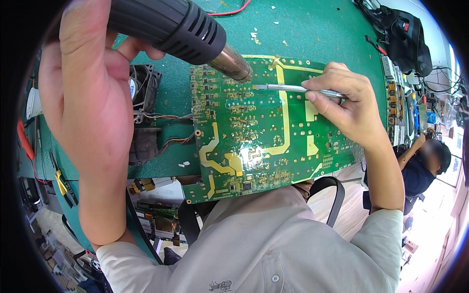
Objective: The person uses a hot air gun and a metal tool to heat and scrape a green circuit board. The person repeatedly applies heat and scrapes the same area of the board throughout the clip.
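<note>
Yel/blk pliers (60,179), far L. Red + blk wires (234,11), top edge. Wht scraps (253,34) on grn tabletop (322,29). Blk bag (408,36), upper R, nr tangled cables (437,72). Co-worker (421,168) in dark clothes, far R.

Heat gun (171,29): in left hand (90,93), nozzle (239,66) over circuit board (249,122).
Hand tool (288,88): in right hand (344,93), tip just beside nozzle.
Circuit board: beneath right hand, right of left hand.
Fan (148,83): on bench (312,31), between left hand and circuit board.
Pliers (62,183): left of left forearm (102,210).

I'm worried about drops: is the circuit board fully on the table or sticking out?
Sticking out: the near side of the circuit board reaches past the edge of the green table.
</note>
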Demonstrator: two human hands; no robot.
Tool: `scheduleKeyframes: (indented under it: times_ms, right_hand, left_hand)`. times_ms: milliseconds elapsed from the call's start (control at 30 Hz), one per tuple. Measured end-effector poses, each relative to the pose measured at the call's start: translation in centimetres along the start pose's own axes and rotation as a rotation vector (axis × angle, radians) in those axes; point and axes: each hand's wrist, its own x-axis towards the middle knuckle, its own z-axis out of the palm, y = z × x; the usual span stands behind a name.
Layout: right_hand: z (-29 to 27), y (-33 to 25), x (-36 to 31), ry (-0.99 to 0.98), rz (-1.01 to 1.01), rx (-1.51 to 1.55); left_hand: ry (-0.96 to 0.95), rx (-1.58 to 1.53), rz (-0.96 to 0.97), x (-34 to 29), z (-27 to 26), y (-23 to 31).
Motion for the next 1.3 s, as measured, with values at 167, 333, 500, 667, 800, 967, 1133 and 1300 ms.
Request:
scheduleKeyframes:
  times_ms: [167, 333, 500, 667, 800, 967, 1133, 1300]
  right_hand:
    - [0.3, 0.0, -0.2, -0.002, 0.034, 0.015]
    - [0.5, -0.3, -0.6, 0.009, 0.055, 0.034]
    - [0.6, -0.5, -0.8, 0.014, -0.020, -0.027]
    - [0.6, -0.5, -0.8, 0.025, -0.010, -0.014]
    - [0.8, -0.6, -0.8, 0.033, 0.007, 0.001]
    - [1.0, -0.5, -0.9, 0.040, -0.003, -0.006]
    - [0.9, 0.0, -0.6, 0.025, -0.026, -0.007]
    - [0.2, 0.6, 0.3, -0.011, -0.055, -0.040]
  left_hand:
    - [-0.003, -0.003, 0.000, -0.1, -0.2, -0.1]
    - [0.032, -0.028, -0.026, -0.3, 0.0, 0.0]
    - [0.006, -0.006, -0.005, -0.1, -0.1, -0.2]
    - [0.007, -0.025, -0.023, -0.2, -0.3, -0.1]
    - [-0.008, -0.009, -0.025, -0.3, -0.3, 0.0]
    - [0.016, -0.011, -0.004, -0.2, -0.1, -0.2]
    - [0.007, -0.043, -0.014, -0.2, -0.2, -0.2]
    - [0.040, -0.004, -0.022, -0.3, -0.4, -0.1]
